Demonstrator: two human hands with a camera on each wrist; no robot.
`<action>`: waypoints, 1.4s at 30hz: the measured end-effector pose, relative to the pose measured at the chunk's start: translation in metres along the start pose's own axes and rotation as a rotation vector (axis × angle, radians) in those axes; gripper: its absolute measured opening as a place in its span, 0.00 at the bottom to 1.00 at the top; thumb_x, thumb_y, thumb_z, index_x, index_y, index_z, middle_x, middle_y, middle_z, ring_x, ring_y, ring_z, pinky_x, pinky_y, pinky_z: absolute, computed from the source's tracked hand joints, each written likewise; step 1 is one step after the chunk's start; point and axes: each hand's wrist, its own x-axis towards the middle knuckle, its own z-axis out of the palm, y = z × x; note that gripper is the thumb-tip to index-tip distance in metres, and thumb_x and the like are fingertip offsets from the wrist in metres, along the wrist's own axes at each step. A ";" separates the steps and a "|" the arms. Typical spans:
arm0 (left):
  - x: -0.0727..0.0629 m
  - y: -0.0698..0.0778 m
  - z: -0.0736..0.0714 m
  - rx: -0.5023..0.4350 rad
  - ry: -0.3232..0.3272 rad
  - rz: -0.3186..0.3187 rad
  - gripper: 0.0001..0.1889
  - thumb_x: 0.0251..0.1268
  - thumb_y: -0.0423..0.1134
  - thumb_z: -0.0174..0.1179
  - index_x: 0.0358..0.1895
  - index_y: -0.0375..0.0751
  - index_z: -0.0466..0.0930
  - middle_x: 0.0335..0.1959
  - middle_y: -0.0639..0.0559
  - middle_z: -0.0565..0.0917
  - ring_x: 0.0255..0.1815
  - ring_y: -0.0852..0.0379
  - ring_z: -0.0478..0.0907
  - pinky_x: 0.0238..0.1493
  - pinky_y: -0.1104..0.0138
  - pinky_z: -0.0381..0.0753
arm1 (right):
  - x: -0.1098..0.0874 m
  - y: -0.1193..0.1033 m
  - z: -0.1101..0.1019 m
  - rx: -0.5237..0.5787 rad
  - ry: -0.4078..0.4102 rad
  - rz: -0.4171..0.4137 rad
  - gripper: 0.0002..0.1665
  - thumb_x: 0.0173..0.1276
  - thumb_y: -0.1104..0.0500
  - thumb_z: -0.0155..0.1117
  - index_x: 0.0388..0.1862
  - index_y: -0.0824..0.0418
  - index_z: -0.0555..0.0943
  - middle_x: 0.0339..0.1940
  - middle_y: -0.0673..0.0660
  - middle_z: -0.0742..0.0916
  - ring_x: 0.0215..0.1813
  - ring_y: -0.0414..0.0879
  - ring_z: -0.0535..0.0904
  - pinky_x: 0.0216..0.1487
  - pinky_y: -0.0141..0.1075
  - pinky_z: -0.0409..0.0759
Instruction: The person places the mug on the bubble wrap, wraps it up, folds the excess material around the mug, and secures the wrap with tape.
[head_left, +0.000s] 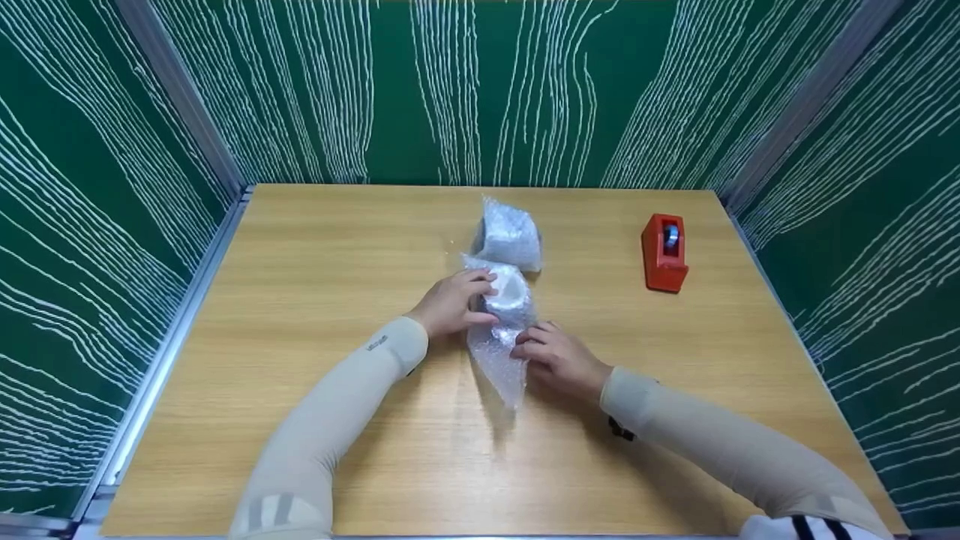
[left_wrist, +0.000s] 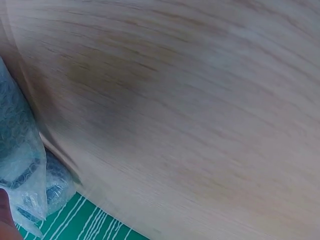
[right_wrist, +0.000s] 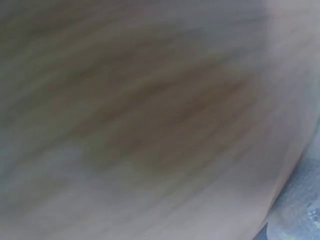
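A white, round-rimmed object [head_left: 510,289] lies partly wrapped in a sheet of clear bubble wrap [head_left: 501,367] at mid-table. My left hand [head_left: 452,301] holds it from the left, fingers over its upper side and thumb lower down. On the right, my right hand [head_left: 559,356] grips the wrap just below the object with bent fingers. The sheet tapers to a loose point toward me. In the left wrist view, bubble wrap [left_wrist: 20,135] shows at the left edge; in the right wrist view, a blurred piece of wrap [right_wrist: 300,202] fills the lower right corner.
Just behind stands another bubble-wrapped bundle [head_left: 511,238], close to the first. A red tape dispenser [head_left: 664,253] sits at the back right of the wooden table [head_left: 322,247]. Green walls [head_left: 390,90] with white streaks enclose the back and both sides.
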 end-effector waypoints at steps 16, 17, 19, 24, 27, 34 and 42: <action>0.000 0.001 -0.011 -0.011 -0.096 -0.009 0.26 0.73 0.51 0.72 0.65 0.38 0.86 0.79 0.44 0.77 0.82 0.43 0.72 0.84 0.52 0.70 | 0.018 0.006 0.003 0.294 0.287 0.349 0.08 0.64 0.74 0.70 0.41 0.69 0.85 0.49 0.66 0.87 0.54 0.61 0.80 0.61 0.41 0.78; 0.000 0.001 -0.012 -0.009 -0.098 0.003 0.25 0.74 0.51 0.71 0.65 0.37 0.86 0.79 0.44 0.77 0.82 0.42 0.72 0.84 0.52 0.70 | 0.019 0.006 0.004 0.327 0.301 0.373 0.08 0.64 0.75 0.69 0.41 0.69 0.84 0.50 0.67 0.86 0.55 0.62 0.80 0.63 0.38 0.78; 0.000 0.002 -0.014 -0.014 -0.108 0.017 0.25 0.76 0.49 0.68 0.66 0.36 0.86 0.79 0.43 0.77 0.82 0.42 0.71 0.84 0.51 0.71 | 0.020 0.007 0.005 0.389 0.326 0.418 0.08 0.64 0.76 0.68 0.40 0.69 0.84 0.52 0.69 0.83 0.57 0.62 0.79 0.65 0.33 0.76; -0.002 0.002 -0.019 -0.045 -0.164 -0.019 0.27 0.74 0.43 0.58 0.72 0.39 0.82 0.84 0.46 0.71 0.86 0.43 0.66 0.86 0.51 0.67 | 0.024 0.009 0.004 0.467 0.369 0.502 0.11 0.62 0.78 0.68 0.40 0.68 0.86 0.62 0.75 0.79 0.65 0.66 0.74 0.72 0.43 0.72; -0.004 0.002 -0.021 -0.059 -0.206 -0.050 0.30 0.72 0.42 0.58 0.76 0.41 0.78 0.87 0.48 0.67 0.88 0.44 0.62 0.88 0.50 0.64 | 0.026 0.010 0.003 0.498 0.360 0.524 0.10 0.63 0.77 0.68 0.39 0.66 0.87 0.69 0.77 0.76 0.74 0.73 0.69 0.80 0.62 0.68; -0.006 0.003 -0.024 -0.052 -0.282 -0.049 0.39 0.66 0.42 0.69 0.81 0.40 0.72 0.90 0.50 0.59 0.91 0.44 0.53 0.89 0.50 0.60 | 0.029 0.013 0.000 0.596 0.306 0.620 0.05 0.72 0.74 0.69 0.43 0.69 0.88 0.77 0.74 0.75 0.82 0.71 0.67 0.84 0.64 0.64; -0.010 0.007 -0.022 -0.075 -0.269 -0.080 0.51 0.59 0.61 0.79 0.83 0.42 0.69 0.91 0.51 0.57 0.91 0.44 0.54 0.89 0.50 0.60 | 0.032 0.020 -0.002 0.561 0.284 0.694 0.06 0.75 0.69 0.70 0.47 0.67 0.90 0.70 0.68 0.82 0.76 0.63 0.75 0.83 0.55 0.67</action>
